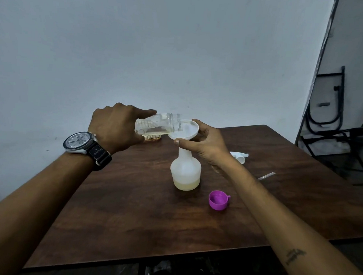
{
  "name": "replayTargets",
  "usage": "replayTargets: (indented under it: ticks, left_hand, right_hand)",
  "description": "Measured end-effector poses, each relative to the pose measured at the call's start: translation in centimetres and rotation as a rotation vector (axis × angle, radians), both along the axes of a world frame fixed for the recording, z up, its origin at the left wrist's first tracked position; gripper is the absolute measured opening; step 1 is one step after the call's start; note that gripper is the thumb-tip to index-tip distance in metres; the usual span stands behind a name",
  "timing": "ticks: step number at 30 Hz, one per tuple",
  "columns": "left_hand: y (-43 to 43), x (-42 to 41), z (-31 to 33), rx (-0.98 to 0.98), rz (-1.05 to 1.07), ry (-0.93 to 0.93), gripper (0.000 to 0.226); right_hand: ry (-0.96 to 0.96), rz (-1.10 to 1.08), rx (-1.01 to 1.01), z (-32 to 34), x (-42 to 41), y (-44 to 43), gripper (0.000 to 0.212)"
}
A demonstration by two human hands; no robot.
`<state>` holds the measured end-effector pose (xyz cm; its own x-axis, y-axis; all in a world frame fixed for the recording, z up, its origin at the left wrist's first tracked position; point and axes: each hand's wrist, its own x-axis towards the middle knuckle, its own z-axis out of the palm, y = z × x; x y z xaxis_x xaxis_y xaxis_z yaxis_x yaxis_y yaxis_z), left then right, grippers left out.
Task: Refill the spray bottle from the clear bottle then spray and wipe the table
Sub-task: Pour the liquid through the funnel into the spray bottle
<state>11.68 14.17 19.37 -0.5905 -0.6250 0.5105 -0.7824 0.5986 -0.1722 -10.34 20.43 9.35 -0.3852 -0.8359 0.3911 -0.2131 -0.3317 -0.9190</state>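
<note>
A white spray bottle body (185,171) stands upright mid-table with pale yellow liquid in its bottom. A white funnel (187,128) sits in its neck. My right hand (205,145) grips the funnel's rim and the neck below it. My left hand (116,127) holds the clear bottle (158,124) tipped on its side, its open mouth over the funnel. A little yellowish liquid lies along the clear bottle's lower side. The white spray head (239,156) lies on the table behind my right wrist, partly hidden.
A purple cap (218,200) lies open side up on the brown wooden table (130,208), right of the spray bottle. A small tan object (152,138) sits under the clear bottle. A thin clear strip (266,175) lies at right. Folded black chairs (332,124) lean far right.
</note>
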Motion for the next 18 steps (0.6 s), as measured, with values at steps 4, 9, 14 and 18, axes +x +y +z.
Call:
replayTargets:
  ticks: [4, 9, 14, 18]
  left_hand:
    - [-0.06, 0.01, -0.05, -0.003, -0.002, 0.0, 0.065]
    - [0.12, 0.09, 0.0, 0.008, -0.001, -0.002, 0.068]
    - [0.17, 0.05, 0.13, -0.002, 0.013, 0.0, 0.064]
    - [0.02, 0.03, 0.03, -0.008, 0.015, 0.004, 0.063]
  right_hand:
    - [-0.009, 0.008, 0.0, -0.03, -0.01, 0.04, 0.048]
    - [-0.008, 0.018, -0.007, 0.08, 0.08, 0.19, 0.043]
    - [-0.016, 0.021, -0.014, -0.02, 0.08, 0.09, 0.041]
    - [-0.018, 0.012, -0.011, 0.01, 0.14, 0.06, 0.044]
